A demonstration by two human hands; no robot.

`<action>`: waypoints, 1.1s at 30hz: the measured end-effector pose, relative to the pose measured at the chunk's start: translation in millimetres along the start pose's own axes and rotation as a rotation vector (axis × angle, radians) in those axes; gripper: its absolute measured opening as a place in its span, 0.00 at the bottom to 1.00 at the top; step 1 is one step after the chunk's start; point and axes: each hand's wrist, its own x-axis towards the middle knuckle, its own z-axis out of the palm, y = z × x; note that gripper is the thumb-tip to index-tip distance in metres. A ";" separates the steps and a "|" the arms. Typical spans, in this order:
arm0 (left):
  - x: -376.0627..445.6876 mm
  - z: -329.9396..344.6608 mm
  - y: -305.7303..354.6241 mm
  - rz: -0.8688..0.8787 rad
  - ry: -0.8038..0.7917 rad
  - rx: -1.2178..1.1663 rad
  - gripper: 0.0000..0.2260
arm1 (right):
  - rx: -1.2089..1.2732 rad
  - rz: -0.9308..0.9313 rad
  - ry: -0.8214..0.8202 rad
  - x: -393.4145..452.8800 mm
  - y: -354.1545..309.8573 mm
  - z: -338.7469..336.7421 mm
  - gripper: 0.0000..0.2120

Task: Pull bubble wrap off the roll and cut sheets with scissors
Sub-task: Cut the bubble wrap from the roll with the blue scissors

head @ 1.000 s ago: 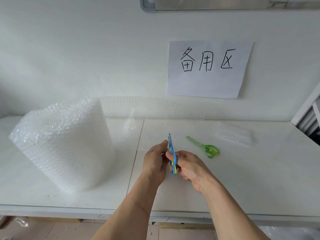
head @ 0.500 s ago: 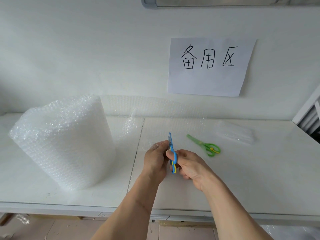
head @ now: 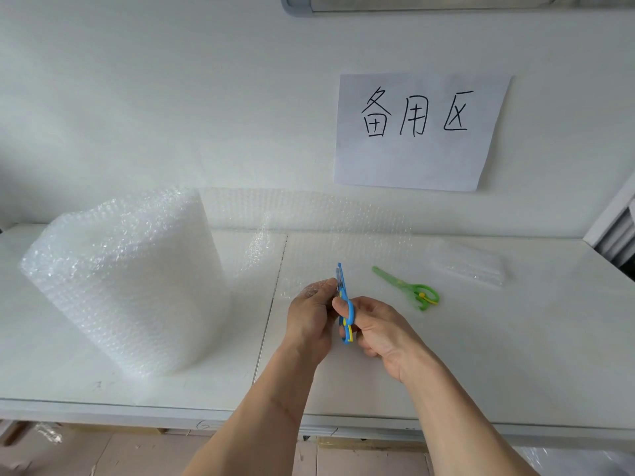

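Observation:
A big roll of bubble wrap (head: 120, 280) stands on the white table (head: 481, 355) at the left. Its loose sheet (head: 330, 231) runs rightward along the wall and lies over the table behind my hands. My right hand (head: 381, 331) grips the handles of small blue scissors (head: 344, 304), blades pointing up and away. My left hand (head: 311, 314) pinches the scissors near the pivot; a bit of wrap seems to lie over its fingers.
Green scissors (head: 410, 286) lie on the table to the right of my hands. A folded pile of bubble wrap sheets (head: 467, 262) sits further right. A paper sign (head: 419, 132) hangs on the wall. A seam (head: 271, 304) divides the table.
Both hands have stayed nearly still on the blue scissors; the view shifted slightly.

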 end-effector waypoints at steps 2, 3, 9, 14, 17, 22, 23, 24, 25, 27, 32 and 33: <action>1.0 -0.8 -0.1 0.000 0.003 0.003 0.05 | 0.007 0.004 -0.001 -0.1 -1.2 0.5 0.17; 1.3 -1.2 -0.1 0.000 0.000 0.004 0.05 | 0.009 0.007 -0.003 -0.2 -2.6 0.7 0.17; 0.4 -1.0 -1.1 0.020 -0.020 -0.006 0.07 | -0.019 0.009 -0.005 -0.3 -10.0 -2.3 0.19; -0.9 -0.2 -1.9 0.039 -0.025 -0.012 0.05 | -0.015 0.006 -0.016 -0.4 -6.8 -3.6 0.18; -0.1 -1.4 -1.8 0.032 -0.014 -0.006 0.06 | -0.010 0.013 -0.010 -2.5 -6.3 -2.5 0.18; 4.3 -3.7 -4.3 0.000 -0.006 -0.017 0.07 | -0.100 0.032 -0.016 -8.2 -9.4 1.2 0.18; 4.0 -3.4 -4.2 0.000 -0.005 -0.021 0.07 | -0.119 0.035 -0.018 -8.4 -10.6 0.9 0.18; 3.6 -2.8 -3.6 0.003 -0.004 -0.020 0.06 | -0.129 0.043 -0.020 -8.2 -11.9 0.5 0.18; 3.1 -2.4 -3.1 0.004 -0.004 -0.013 0.06 | -0.127 0.060 -0.023 -7.9 -13.3 0.0 0.18; 1.1 -1.2 -2.0 -0.004 -0.005 0.017 0.05 | -0.083 0.108 -0.034 -6.8 -14.3 -1.2 0.16; 0.1 -1.2 -2.2 0.016 -0.009 0.025 0.05 | 0.030 0.167 -0.072 -3.1 -10.4 -3.1 0.18; 0.8 -1.5 -2.5 0.024 -0.011 0.029 0.05 | 0.047 0.167 -0.072 -2.5 -9.8 -3.1 0.18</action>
